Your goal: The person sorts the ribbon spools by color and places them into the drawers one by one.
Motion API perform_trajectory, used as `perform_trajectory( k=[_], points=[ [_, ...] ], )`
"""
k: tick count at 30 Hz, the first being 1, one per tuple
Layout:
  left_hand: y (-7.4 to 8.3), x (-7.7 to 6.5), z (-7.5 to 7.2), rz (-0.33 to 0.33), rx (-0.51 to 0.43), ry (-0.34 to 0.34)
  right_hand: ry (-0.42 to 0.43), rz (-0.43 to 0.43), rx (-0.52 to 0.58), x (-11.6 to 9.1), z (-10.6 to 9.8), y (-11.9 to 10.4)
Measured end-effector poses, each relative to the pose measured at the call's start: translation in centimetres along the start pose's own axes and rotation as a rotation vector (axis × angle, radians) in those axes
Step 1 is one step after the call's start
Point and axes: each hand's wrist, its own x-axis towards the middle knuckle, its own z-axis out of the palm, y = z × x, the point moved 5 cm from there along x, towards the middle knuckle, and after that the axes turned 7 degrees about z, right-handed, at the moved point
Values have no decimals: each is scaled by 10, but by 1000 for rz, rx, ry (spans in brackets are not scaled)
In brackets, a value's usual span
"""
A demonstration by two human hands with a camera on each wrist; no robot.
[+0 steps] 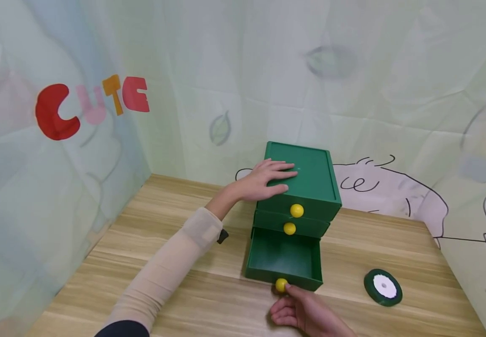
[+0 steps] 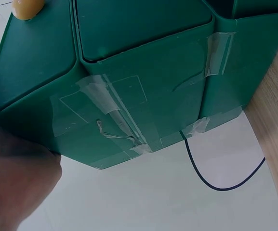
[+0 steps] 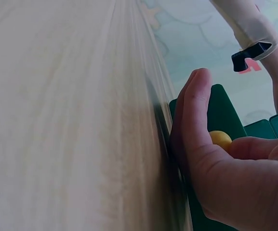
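Note:
A small green chest of drawers (image 1: 304, 161) stands on the wooden table, with round yellow knobs on its drawers. My left hand (image 1: 268, 179) rests palm down on its top near the left edge, fingers spread. The bottom drawer (image 1: 285, 256) is pulled out and looks empty inside. At its front, the thumb of my right hand (image 1: 308, 311) touches the yellow knob (image 1: 281, 285); the other fingers lie loosely bent below it. The right wrist view shows this knob (image 3: 220, 139) at the thumb tip. Clear tape (image 2: 100, 94) covers part of the chest's side.
A dark green ribbon spool (image 1: 383, 286) with a white centre lies on the table to the right of the chest. Printed cloth walls (image 1: 184, 93) enclose the table (image 1: 175, 299) at the back and sides, with the letters CUTE on the left.

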Motion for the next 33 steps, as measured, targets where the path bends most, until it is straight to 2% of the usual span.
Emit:
perform_trajectory(
  k=[15, 25, 33],
  points=[
    [1, -1, 0, 4, -6, 12, -30, 25, -26, -3, 1, 4],
    [1, -1, 1, 0, -4, 5, -52, 5, -25, -3, 2, 3],
    [1, -1, 0, -4, -14, 5, -60, 44, -102, -10, -7, 5]
  ],
)
